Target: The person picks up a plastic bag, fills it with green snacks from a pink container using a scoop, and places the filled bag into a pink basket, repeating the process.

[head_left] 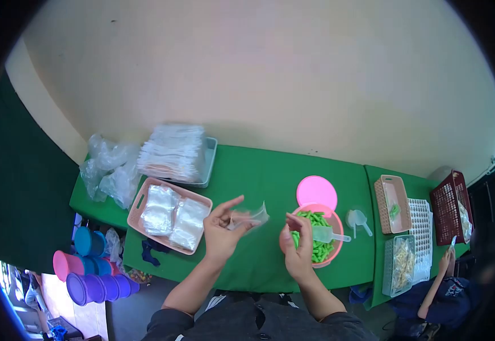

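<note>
My left hand (224, 230) is raised over the green table, its fingers closed on a small clear plastic bag (259, 216) that is smeared by motion. My right hand (297, 247) is at the left rim of a pink tub (333, 260) of green pieces (320, 250); its fingers are close together, and what they hold, if anything, is hidden. A clear scoop (323, 233) lies on the green pieces, its handle over the tub's right rim. Left of my left hand, a pink basket (135, 213) holds stacks of clear bags (188, 223).
A pink lid (317, 192) lies behind the tub, a second scoop (357, 218) to its right. White sheets (173, 150) are stacked at the back left. Purple tubs (91, 287) stand lower left. At the far right, a person (449, 295) stands near baskets and a dark red crate (446, 224).
</note>
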A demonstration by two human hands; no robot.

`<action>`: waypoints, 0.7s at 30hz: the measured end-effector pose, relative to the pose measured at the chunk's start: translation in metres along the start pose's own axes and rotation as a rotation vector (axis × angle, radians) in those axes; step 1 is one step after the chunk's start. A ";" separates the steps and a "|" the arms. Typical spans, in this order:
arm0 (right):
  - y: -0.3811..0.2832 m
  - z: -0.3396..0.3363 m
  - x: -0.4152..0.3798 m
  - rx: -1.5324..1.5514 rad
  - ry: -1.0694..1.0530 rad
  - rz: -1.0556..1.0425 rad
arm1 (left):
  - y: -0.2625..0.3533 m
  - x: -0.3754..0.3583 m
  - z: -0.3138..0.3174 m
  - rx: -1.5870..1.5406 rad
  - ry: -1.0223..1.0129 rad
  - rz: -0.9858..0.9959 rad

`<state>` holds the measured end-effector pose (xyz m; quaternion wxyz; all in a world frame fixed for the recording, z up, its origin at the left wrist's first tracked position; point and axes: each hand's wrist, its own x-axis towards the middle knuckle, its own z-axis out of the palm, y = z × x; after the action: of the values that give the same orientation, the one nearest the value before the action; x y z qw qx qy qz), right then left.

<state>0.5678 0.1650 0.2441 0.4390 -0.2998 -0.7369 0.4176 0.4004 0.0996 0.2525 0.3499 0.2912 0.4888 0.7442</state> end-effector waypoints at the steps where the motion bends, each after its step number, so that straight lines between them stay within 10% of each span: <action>1: 0.001 -0.013 -0.006 0.032 0.069 0.005 | -0.008 -0.007 0.009 0.079 0.017 0.073; 12: -0.003 -0.125 -0.025 0.217 -0.238 0.428 | -0.054 -0.056 0.106 0.752 -0.408 0.907; 21: -0.004 -0.178 -0.035 -0.063 -0.482 0.389 | -0.087 -0.082 0.123 0.757 -0.477 0.674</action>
<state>0.7419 0.1977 0.2813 0.1538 -0.3411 -0.7611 0.5299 0.5645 0.1228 0.2071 0.0648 0.6969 0.5090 0.5010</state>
